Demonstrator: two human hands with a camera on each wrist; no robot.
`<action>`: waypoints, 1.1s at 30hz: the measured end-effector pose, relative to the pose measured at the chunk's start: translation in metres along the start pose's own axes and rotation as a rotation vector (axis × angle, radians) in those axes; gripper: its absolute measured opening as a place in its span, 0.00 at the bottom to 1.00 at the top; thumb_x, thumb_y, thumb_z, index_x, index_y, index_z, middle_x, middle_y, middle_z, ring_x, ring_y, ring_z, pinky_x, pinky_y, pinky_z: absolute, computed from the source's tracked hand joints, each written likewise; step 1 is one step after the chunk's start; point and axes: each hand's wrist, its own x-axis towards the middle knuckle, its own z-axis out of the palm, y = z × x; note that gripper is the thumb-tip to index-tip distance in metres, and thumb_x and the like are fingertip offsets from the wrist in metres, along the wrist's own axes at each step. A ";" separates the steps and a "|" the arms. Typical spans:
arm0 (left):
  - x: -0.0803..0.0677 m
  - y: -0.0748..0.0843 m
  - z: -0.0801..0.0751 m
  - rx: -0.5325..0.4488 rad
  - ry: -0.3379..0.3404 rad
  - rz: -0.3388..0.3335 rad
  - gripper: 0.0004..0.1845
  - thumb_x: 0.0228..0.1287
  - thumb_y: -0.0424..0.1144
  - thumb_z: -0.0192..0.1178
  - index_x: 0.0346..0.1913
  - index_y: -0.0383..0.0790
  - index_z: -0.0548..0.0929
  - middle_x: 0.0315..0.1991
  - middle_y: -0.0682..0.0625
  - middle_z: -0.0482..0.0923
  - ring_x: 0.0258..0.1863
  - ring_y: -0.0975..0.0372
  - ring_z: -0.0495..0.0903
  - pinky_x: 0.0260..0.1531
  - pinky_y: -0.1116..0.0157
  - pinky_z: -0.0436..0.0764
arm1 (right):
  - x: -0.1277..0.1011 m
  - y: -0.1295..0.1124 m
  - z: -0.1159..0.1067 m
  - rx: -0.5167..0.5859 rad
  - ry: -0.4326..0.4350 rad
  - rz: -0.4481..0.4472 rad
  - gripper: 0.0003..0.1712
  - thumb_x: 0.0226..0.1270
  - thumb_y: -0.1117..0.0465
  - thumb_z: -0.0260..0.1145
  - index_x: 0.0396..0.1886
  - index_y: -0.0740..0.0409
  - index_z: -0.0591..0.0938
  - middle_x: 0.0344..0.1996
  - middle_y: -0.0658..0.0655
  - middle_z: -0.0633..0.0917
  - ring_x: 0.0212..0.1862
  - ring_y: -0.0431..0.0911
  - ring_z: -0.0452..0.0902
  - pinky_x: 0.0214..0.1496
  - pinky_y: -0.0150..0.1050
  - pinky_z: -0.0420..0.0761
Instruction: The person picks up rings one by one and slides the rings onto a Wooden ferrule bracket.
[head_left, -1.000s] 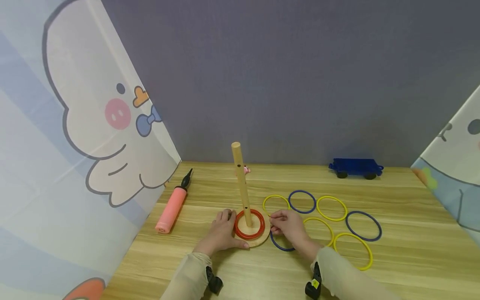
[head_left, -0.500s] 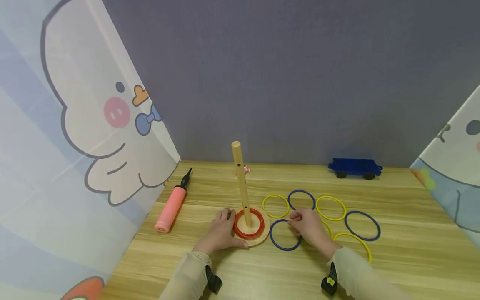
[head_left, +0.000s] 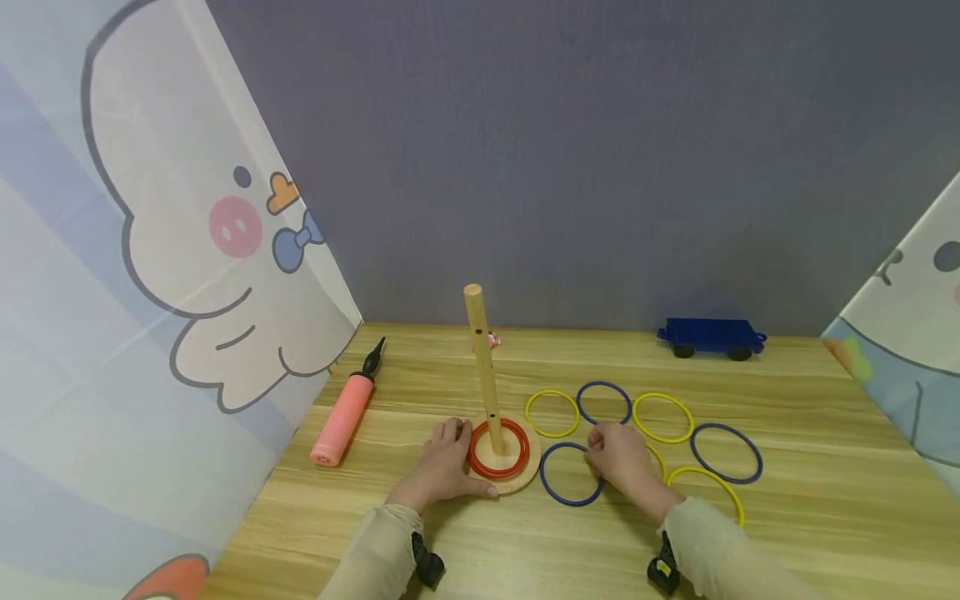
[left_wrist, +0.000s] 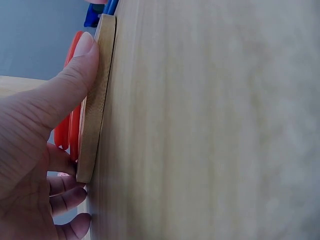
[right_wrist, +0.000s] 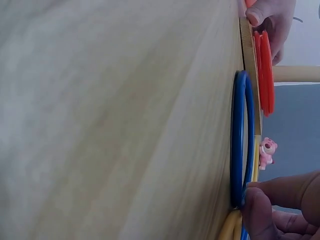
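A left hand (head_left: 437, 467) on the wooden base (head_left: 532, 469), a right hand (head_left: 619, 460) pinching a blue ring (head_left: 572, 504)

Head view: the round base sits near the middle of the worktop (head_left: 517, 554), and red rings (head_left: 498, 474) lie on it around its upright wooden peg (head_left: 485, 367). The left hand curls about the base's left side, thumb along the rim facing the worktop's front edge. The pinched ring lies just off the base's right side, with the right hand at its right rim. Toward the back edge run a yellow ring (head_left: 552, 436), a second blue ring (head_left: 602, 383) and another yellow ring (head_left: 661, 394). Farther toward the right edge lies a third blue ring (head_left: 738, 482); the right hand and sleeve partly cover two more yellow rings (head_left: 662, 463). A pink hand pump (head_left: 347, 421) lies along the left edge, nozzle toward the back left corner. By the back edge are a small pink figurine (head_left: 492, 339) and, nearer the back right corner, a blue toy wagon (head_left: 712, 335).

Left wrist view: thumb and fingers are clamped on the base's edge.

Right wrist view: thumb and forefinger meet on the blue ring's rim; whether that spot is clear of the worktop, I cannot tell.
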 end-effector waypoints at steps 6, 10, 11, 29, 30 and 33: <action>0.001 0.000 0.001 0.015 0.008 0.008 0.68 0.37 0.74 0.69 0.72 0.27 0.59 0.65 0.35 0.61 0.64 0.45 0.58 0.61 0.47 0.64 | 0.000 -0.002 0.001 -0.034 -0.018 -0.014 0.06 0.50 0.70 0.71 0.24 0.58 0.82 0.14 0.47 0.77 0.19 0.40 0.72 0.27 0.37 0.74; 0.000 0.000 0.000 0.013 0.009 0.009 0.68 0.37 0.73 0.70 0.73 0.27 0.59 0.65 0.35 0.61 0.64 0.45 0.58 0.61 0.47 0.64 | -0.001 -0.002 0.001 -0.073 -0.002 -0.062 0.06 0.48 0.72 0.70 0.22 0.58 0.83 0.17 0.48 0.79 0.22 0.41 0.72 0.28 0.39 0.76; 0.000 0.000 0.000 0.011 0.010 0.009 0.68 0.37 0.73 0.70 0.73 0.27 0.59 0.65 0.35 0.61 0.64 0.45 0.58 0.61 0.47 0.64 | -0.001 -0.002 0.001 -0.077 -0.004 -0.068 0.06 0.47 0.72 0.69 0.22 0.58 0.84 0.18 0.48 0.80 0.23 0.41 0.72 0.29 0.39 0.76; -0.003 0.004 -0.002 -0.013 0.000 -0.003 0.66 0.39 0.70 0.71 0.73 0.27 0.59 0.66 0.35 0.59 0.65 0.44 0.56 0.60 0.44 0.63 | -0.006 -0.002 -0.009 0.162 -0.117 0.005 0.02 0.54 0.68 0.72 0.24 0.59 0.87 0.21 0.48 0.83 0.21 0.41 0.75 0.25 0.36 0.75; -0.003 0.004 -0.002 -0.014 0.000 -0.004 0.66 0.38 0.70 0.71 0.72 0.27 0.59 0.66 0.35 0.59 0.65 0.44 0.56 0.60 0.44 0.63 | -0.007 -0.002 -0.011 0.191 -0.131 0.004 0.01 0.55 0.68 0.72 0.26 0.60 0.87 0.21 0.49 0.83 0.21 0.42 0.75 0.24 0.36 0.75; -0.004 0.003 -0.002 -0.019 -0.003 -0.008 0.66 0.39 0.70 0.71 0.73 0.27 0.59 0.66 0.35 0.59 0.66 0.44 0.56 0.60 0.44 0.62 | -0.007 -0.003 -0.016 0.281 -0.170 -0.017 0.01 0.58 0.69 0.70 0.29 0.64 0.87 0.22 0.53 0.84 0.20 0.45 0.77 0.22 0.37 0.76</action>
